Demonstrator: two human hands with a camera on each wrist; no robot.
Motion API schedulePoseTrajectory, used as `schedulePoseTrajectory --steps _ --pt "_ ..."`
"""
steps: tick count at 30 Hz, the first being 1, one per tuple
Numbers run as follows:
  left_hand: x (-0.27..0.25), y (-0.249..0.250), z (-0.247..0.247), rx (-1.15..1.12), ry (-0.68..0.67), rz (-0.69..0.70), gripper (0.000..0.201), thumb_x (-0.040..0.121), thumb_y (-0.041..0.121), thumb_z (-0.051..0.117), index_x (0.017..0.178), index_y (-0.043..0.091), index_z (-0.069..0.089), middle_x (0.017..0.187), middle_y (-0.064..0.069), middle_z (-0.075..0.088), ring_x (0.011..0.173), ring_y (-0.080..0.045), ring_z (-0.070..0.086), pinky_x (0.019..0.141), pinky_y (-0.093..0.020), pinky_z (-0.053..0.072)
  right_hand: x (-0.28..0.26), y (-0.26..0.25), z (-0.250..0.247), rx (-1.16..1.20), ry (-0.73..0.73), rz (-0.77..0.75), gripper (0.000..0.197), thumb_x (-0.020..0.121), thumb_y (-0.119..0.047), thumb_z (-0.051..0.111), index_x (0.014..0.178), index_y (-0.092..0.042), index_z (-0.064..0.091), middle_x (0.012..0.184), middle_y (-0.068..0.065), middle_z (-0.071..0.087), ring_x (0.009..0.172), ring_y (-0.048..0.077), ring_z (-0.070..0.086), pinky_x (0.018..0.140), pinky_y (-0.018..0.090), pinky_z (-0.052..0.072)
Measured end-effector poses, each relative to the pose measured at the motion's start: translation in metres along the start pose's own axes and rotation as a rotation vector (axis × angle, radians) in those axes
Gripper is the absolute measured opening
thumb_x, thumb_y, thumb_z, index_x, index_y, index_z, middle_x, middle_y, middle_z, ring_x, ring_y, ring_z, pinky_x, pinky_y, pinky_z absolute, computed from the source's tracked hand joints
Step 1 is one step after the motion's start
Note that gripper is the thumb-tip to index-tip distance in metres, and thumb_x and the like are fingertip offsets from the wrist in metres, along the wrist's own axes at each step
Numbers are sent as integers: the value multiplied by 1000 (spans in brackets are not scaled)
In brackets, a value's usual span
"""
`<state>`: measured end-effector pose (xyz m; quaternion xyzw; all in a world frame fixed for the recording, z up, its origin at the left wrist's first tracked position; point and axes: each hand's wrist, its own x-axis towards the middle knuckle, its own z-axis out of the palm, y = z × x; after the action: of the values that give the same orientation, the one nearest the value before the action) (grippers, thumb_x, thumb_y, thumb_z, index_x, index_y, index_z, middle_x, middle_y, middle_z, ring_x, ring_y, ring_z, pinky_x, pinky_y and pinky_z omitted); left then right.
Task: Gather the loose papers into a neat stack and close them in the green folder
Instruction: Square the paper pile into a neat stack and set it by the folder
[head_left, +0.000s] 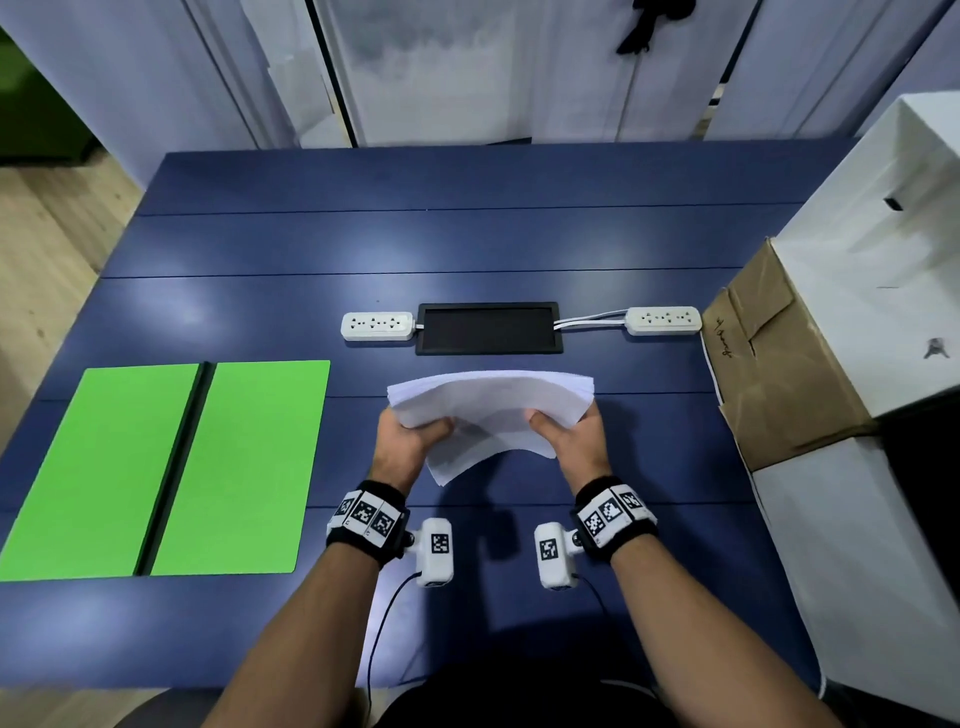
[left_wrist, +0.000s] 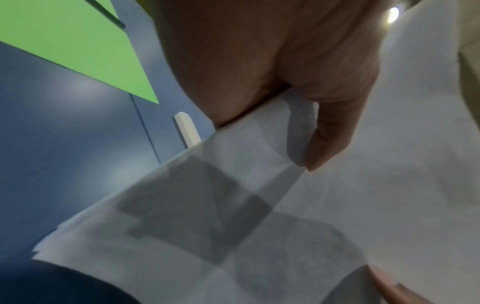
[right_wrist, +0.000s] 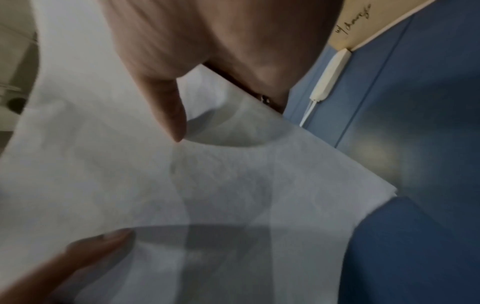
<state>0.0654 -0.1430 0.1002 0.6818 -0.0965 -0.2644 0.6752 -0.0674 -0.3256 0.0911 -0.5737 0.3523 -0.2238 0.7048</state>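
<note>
Head view shows the left hand and right hand, each grip pinching the papers above the blue surface. Uneven sheets could slip and fan out. The green folder lies open at left; power strips sit beyond, cardboard box at right.

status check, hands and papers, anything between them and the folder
Both hands, left and right, grip the papers, lifted and bowed, edges uneven. Green folder lies open to the left. Bare table between.
</note>
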Motion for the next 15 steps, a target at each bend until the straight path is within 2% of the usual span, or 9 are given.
schedulePoseTrajectory --steps 2,3,6,9,12,15 --pt "2 7 -1 7 -8 66 36 71 2 78 105 2 68 94 0 75 84 -14 69 76 -29 56 -2 -10 -2 -17 -58 -60 37 78 -3 77 109 -13 58 95 -3 67 84 10 63 76 21 52" --pt "2 10 0 13 -11 98 35 71 3 78 103 1 65 91 1 72 82 -14 66 74 -29 55 -4 -15 -2 -21 -86 -87 34 79 -3 75 106 -13 56 93 -4 63 81 9 59 72 20 50" --pt "0 22 2 1 -25 166 28 71 2 79 88 13 60 78 11 65 70 -9 58 64 -22 50 -7 -28 -6 9 -137 -154 28 80 -2 71 100 -14 55 88 -8 59 76 9 56 67 18 47" --pt "-3 31 6 -25 -44 226 30 73 0 83 87 14 59 78 13 64 70 -7 57 65 -19 49 -4 -35 -7 22 -170 -209 26 81 -2 70 98 -16 56 90 -5 58 79 12 55 70 20 48" --pt "-3 31 9 -45 -15 215 26 75 9 85 87 12 63 79 10 67 71 -10 59 66 -21 50 2 -33 -5 1 -171 -197 24 82 -2 71 96 -17 58 87 -7 60 78 10 54 73 22 47" --pt "-1 27 9 -66 18 176 21 79 9 84 91 10 67 80 8 68 74 -13 60 70 -26 51 10 -28 -7 -31 -149 -150 30 84 0 76 99 -23 64 89 -10 72 83 8 65 81 25 52"
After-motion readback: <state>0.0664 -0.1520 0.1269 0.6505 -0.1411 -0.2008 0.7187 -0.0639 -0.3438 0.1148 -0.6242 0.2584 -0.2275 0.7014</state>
